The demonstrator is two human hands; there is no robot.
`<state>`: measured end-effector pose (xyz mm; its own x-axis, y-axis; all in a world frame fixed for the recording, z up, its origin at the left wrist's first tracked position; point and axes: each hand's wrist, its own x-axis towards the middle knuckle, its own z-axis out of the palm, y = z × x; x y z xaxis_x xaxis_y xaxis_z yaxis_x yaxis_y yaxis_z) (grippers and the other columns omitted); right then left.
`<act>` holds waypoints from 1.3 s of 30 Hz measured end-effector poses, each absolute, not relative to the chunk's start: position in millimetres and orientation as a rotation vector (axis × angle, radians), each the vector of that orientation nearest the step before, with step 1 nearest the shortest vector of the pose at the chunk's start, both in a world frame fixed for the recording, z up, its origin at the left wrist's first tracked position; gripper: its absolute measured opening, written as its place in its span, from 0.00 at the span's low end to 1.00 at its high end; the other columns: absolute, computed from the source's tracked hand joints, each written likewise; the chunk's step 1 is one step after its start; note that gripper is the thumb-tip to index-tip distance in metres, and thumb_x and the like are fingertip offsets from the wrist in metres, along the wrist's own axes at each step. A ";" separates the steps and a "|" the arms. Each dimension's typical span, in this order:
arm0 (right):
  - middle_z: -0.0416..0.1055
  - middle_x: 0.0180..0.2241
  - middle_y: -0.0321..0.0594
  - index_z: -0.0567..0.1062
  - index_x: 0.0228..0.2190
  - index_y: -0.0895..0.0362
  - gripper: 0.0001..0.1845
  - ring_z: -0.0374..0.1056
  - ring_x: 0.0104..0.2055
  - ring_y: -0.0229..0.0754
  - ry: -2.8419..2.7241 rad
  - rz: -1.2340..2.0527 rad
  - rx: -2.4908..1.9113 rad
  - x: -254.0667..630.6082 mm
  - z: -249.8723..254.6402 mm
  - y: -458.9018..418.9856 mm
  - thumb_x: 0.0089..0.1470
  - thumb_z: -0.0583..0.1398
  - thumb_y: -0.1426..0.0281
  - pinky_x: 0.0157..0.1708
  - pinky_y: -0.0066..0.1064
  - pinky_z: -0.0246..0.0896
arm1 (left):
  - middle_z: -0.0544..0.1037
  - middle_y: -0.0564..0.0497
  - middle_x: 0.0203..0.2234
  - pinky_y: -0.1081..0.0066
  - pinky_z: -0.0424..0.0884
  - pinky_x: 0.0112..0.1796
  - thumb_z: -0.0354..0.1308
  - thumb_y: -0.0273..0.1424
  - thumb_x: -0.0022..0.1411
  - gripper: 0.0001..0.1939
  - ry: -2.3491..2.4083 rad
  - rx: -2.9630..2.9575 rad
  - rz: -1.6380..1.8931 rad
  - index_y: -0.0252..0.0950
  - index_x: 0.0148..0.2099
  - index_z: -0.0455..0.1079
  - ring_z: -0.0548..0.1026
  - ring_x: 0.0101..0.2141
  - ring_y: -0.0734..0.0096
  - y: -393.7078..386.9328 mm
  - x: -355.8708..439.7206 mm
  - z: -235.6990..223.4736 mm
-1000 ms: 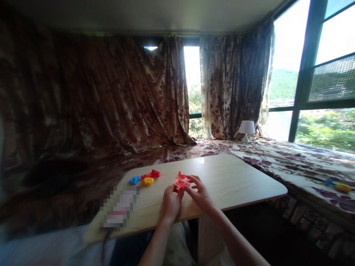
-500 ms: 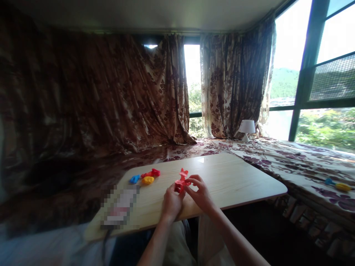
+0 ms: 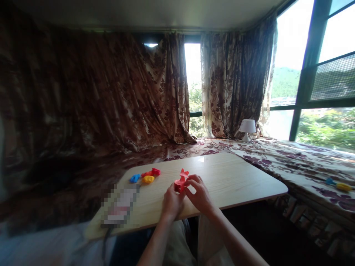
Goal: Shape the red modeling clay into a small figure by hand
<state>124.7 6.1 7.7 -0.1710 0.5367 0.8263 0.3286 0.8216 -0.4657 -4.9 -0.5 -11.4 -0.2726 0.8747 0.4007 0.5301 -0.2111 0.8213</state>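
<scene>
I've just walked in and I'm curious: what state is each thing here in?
left hand: closed on the red piece
right hand: bent, touching the red piece; grip unclear
red piece: held up, unevenly shaped
blue lump: crumpled, on the table
yellow lump: crumpled, on the table
red lump: crumpled, on the table
pixelated item: details hidden
lamp: upright; cannot tell whether lit
curtains: hanging, with a gap between them
</scene>
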 end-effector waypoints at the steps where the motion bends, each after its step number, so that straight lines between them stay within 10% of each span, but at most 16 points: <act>1: 0.68 0.35 0.40 0.74 0.29 0.54 0.05 0.64 0.40 0.44 -1.767 0.248 -0.653 125.5 7.5 6.5 0.49 0.59 0.75 0.41 0.36 0.61 | 0.76 0.51 0.27 0.73 0.65 0.31 0.57 0.36 0.50 0.09 1.726 1.645 1.480 0.37 0.33 0.69 0.72 0.29 0.69 -0.5 -5.2 -11.3; 15: 0.69 0.27 0.39 0.75 0.28 0.60 0.19 0.65 0.31 0.40 -1.433 0.827 -0.748 129.7 9.1 20.7 0.53 0.55 0.57 0.29 0.28 0.61 | 0.76 0.52 0.26 0.72 0.63 0.36 0.55 0.39 0.53 0.10 1.657 2.030 1.262 0.39 0.31 0.73 0.71 0.33 0.67 -9.8 0.7 -1.6; 39: 0.75 0.27 0.41 0.79 0.31 0.60 0.19 0.69 0.30 0.42 -1.461 0.996 -0.713 136.8 2.4 31.3 0.45 0.62 0.56 0.30 0.30 0.62 | 0.78 0.49 0.33 0.72 0.64 0.39 0.50 0.35 0.57 0.13 1.598 1.967 1.329 0.39 0.37 0.75 0.73 0.38 0.66 -11.5 0.5 -1.2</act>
<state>136.8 31.3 2.4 -0.1440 0.8742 0.4636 -0.1123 0.4511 -0.8854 0.5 -11.5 -1.2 -0.0347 0.8811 0.4716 0.6242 -0.3494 0.6987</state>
